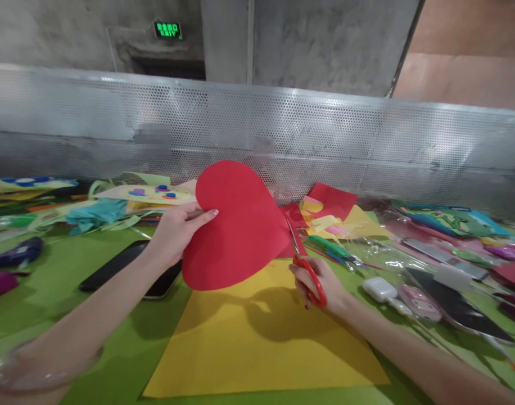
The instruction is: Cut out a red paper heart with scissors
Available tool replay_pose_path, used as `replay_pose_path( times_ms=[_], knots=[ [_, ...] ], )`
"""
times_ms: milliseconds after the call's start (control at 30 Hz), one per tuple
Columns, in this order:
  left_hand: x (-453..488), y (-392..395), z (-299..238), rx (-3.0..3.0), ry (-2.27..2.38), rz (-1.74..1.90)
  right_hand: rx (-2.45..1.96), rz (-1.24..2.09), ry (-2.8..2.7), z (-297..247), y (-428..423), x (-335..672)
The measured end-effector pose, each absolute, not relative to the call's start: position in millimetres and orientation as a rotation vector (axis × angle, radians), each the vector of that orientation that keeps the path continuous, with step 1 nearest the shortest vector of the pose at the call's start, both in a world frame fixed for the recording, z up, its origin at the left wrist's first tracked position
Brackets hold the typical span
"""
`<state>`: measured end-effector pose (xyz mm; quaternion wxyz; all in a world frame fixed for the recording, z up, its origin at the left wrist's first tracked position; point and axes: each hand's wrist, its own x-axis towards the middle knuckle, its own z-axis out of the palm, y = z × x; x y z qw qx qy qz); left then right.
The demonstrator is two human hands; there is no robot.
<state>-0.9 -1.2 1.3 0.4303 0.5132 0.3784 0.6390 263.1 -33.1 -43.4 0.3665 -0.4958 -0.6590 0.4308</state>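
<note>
head view: two forearms point(99, 306) reached forward over one green table point(114, 349).
left hand point(177, 230): pinched one red paper heart point(236, 230) at its left side, thumb in front.
right hand point(320, 281): gripped one pair of red-handled scissors point(300, 259), blades upward beside the heart's right edge.
heart position: was above one yellow sheet point(266, 349).

Scissors point(301, 261) right of paper heart point(236, 225)
</note>
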Motion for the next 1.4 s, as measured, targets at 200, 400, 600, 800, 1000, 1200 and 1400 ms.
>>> replay_pose_path(
  times_ms=[200,400,600,800,1000,1200,1400],
  knots=[
    [-1.6,-0.4,1.0,1.266,0.944,1.601,-1.292,1.103,-1.677,-44.3,-31.9,263.1],
    [-2.4,0.0,1.9,1.239,0.971,1.638,-1.316,1.101,-1.687,-43.9,-30.6,264.8],
    [-2.0,-1.3,2.1,1.244,0.96,1.621,-1.286,1.156,-1.63,-42.9,-30.8,265.2],
    [0.7,-1.9,1.9,1.267,0.95,1.605,-1.229,1.161,-1.652,-43.6,-32.7,266.2],
    [-1.1,0.2,0.2,1.266,0.941,1.627,-1.223,1.159,-1.645,-46.0,-31.1,266.7],
    [-1.5,1.8,-1.3,1.28,0.938,1.628,-1.24,1.16,-1.65,-44.6,-30.7,265.5],
    [-3.1,4.3,-2.9,1.292,0.934,1.623,-1.257,1.129,-1.667,-44.1,-31.3,264.4]
  ],
)
